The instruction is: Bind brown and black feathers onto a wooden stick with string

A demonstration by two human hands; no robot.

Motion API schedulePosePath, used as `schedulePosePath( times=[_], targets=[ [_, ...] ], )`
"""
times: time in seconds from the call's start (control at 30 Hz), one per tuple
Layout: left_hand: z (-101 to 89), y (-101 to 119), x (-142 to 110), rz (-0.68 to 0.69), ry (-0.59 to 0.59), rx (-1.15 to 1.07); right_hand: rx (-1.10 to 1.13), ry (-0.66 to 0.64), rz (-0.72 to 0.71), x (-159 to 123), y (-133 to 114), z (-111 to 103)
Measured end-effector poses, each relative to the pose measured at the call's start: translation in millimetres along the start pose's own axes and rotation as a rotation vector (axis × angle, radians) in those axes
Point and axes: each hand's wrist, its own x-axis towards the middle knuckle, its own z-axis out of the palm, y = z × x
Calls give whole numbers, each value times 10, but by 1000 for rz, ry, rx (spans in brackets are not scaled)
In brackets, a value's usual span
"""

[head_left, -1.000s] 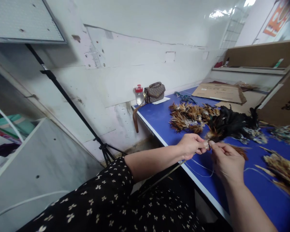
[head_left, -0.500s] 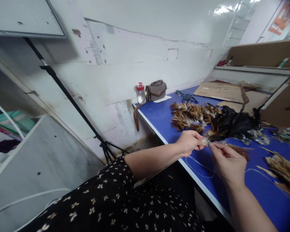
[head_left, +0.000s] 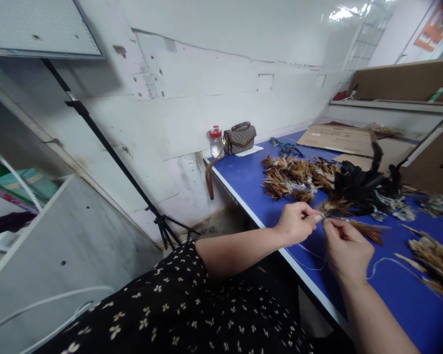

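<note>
My left hand is closed in a pinch on the quill ends of a small feather bundle, whose brown and dark tips fan out beyond the fingers. Right beside it, my right hand pinches at the same quill ends, thumb and forefinger pressed together on a thin white string. The string loops below the hands and trails off to the right over the blue table. Brown feathers show just past my right knuckles; whether they are held or lie on the table is unclear.
Brown feather bunches, black feathers and tan feathers lie on the table. A handbag, a red-capped bottle and flat cardboard stand or lie farther back. A black tripod is at left.
Both hands stay together at the quill ends, with small finger shifts. More of the bundle's fanned tips shows now, and a long black feather stands up higher behind it.
</note>
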Motion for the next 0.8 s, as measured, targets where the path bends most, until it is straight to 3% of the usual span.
schedulePosePath(
  times=[0.3, 0.5, 0.67, 0.8],
  targets=[
    [-63, 29, -27, -15, -61, -41, 25, 3, -18, 4, 40, 9],
    [-96, 102, -59, -45, -187, -85, 42, 20, -11, -1, -66, -2],
    [-23, 53, -10, 27, -107, -111, 73, 20, 19, -16, -102, 4],
    [-11, 117, -37, 195, -55, 110, 103, 0, 28, -50, -134, -9]
  ],
)
